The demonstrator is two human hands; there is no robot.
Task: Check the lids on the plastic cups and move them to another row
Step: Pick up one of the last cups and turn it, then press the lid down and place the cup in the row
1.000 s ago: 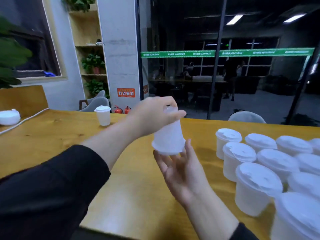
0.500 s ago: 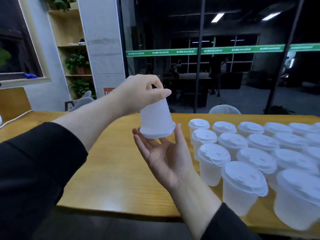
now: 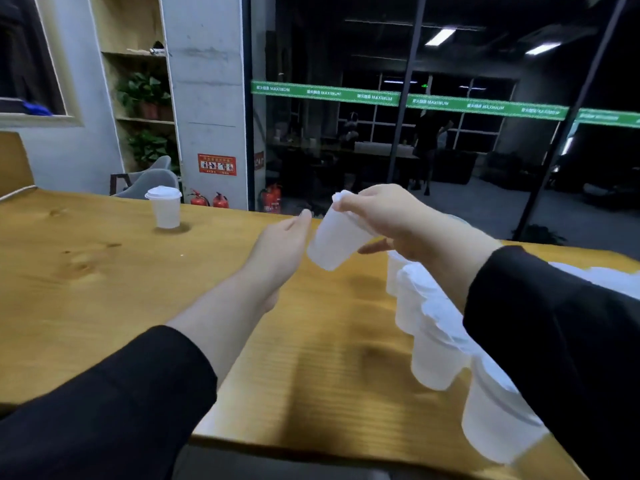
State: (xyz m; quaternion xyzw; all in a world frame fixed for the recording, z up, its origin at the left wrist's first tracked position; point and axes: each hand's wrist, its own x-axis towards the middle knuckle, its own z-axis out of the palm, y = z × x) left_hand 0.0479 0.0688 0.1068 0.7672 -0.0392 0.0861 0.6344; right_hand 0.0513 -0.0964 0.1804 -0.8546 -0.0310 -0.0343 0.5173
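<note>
Between both hands, one cup point(image 3: 337, 242) tilts, lid end up-right, base down-left; right hand point(image 3: 391, 216) pinches its lid, left hand point(image 3: 282, 249) fingers straight beside it. One cup point(image 3: 165, 210) stands apart; blurred row point(image 3: 433, 341) uncountable.

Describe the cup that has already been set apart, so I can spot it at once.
Start at the long wooden table and look to its far left side, near the red fire extinguishers. A single lidded white cup stands there upright, alone, while every other cup is crowded at the right or in hand.
</note>
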